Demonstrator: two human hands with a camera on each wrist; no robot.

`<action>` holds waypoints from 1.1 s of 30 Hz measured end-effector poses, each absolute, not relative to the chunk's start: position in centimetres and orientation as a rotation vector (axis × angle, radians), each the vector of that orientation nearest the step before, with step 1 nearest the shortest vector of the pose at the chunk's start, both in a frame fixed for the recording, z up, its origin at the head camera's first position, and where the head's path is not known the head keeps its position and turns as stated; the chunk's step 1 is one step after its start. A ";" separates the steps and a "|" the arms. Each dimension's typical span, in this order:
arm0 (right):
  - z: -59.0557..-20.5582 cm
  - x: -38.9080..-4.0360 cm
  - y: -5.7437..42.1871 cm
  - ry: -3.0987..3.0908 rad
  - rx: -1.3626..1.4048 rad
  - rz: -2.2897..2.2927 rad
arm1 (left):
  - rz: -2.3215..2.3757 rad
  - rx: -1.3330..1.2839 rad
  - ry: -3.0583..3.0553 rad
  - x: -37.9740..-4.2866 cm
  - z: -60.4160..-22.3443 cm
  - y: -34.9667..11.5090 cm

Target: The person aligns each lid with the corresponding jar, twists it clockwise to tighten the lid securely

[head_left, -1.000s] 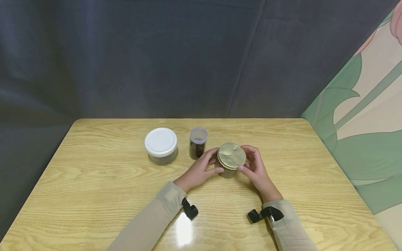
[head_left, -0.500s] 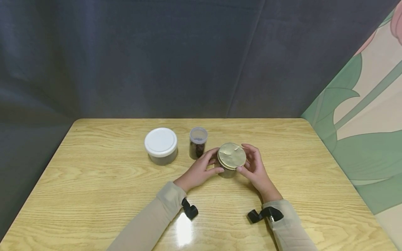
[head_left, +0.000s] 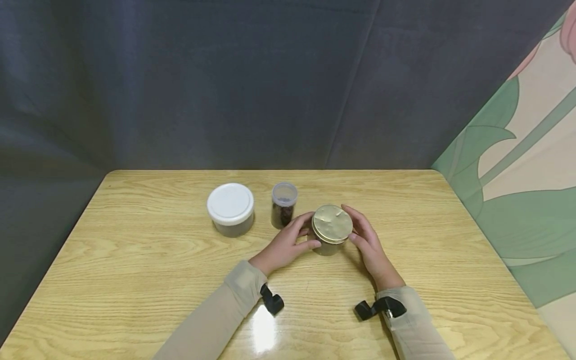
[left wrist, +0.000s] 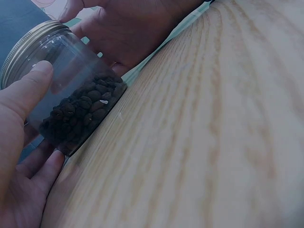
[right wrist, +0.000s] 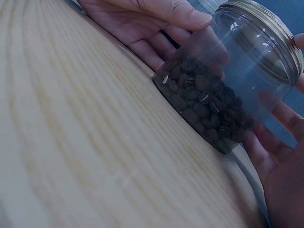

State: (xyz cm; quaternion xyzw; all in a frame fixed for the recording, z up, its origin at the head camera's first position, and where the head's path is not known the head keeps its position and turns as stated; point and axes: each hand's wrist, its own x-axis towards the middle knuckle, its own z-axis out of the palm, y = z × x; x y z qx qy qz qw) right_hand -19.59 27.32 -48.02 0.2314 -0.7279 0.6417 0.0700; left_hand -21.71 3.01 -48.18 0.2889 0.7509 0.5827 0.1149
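Observation:
A clear jar [right wrist: 204, 95] with a gold metal lid [head_left: 332, 223] stands upright on the table, partly filled with dark brown beans [left wrist: 83, 107] that look like coffee beans. My left hand [head_left: 285, 246] grips the jar's body from the left, thumb in front and fingers round the back. From the right, my right hand [head_left: 370, 247] curls round the rim of the lid, thumb at the near edge and a finger at the far edge. Its lower fingers [right wrist: 285, 116] lie beside the jar wall; whether they touch it I cannot tell. The lid sits on the jar.
Just behind my left hand stands a small clear container [head_left: 283, 205] with dark contents. Further left is a round tub [head_left: 231, 205] with a white lid. A dark curtain [head_left: 252, 85] hangs behind the wooden table [head_left: 135, 280], and a floral panel [head_left: 531, 200] borders the right.
Around the lid's rim my right hand's fingers have shifted: the far fingers moved left along the back edge, and the thumb slid right. My left hand and the jar stayed put.

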 end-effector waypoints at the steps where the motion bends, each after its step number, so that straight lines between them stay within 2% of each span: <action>1: -48.1 -19.6 27.3 -2.190 0.696 1.934 | 1.711 0.849 2.200 -21.7 -48.2 3.0; 18: -48.4 -19.8 27.5 -2.073 0.754 2.095 | 1.727 0.851 2.197 -21.7 -48.0 3.1; 33: -48.2 -19.6 27.4 -2.118 0.718 2.054 | 1.735 0.865 2.200 -21.7 -48.1 3.1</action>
